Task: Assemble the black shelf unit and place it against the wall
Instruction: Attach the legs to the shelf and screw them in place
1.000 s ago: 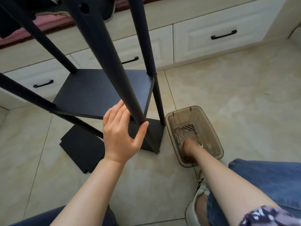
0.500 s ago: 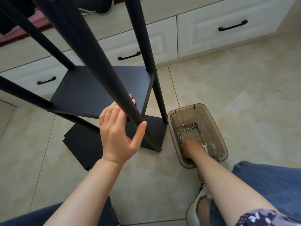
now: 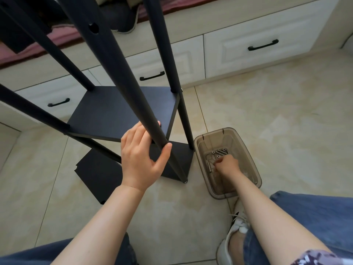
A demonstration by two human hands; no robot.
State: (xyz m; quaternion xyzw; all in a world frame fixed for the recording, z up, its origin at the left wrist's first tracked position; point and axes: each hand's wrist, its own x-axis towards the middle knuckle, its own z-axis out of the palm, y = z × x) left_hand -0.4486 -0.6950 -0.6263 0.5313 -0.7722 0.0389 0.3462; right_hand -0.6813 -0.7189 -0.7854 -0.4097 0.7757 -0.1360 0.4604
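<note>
Our left hand (image 3: pixel 141 157) grips near post (image 3: pixel 118 73) of shelf unit (image 3: pixel 122 109) | our right hand (image 3: pixel 226 165) curled among screws (image 3: pixel 219 152) in bin (image 3: pixel 248 159) | we cannot tell its hold

The right hand (image 3: pixel 226 165) has crept from the near end of the brown bin (image 3: pixel 248 161) towards its far end, fingers now curled just beside the screws (image 3: pixel 219 152); the left hand (image 3: pixel 142 159) has wrapped further round the black post (image 3: pixel 122 83)
</note>
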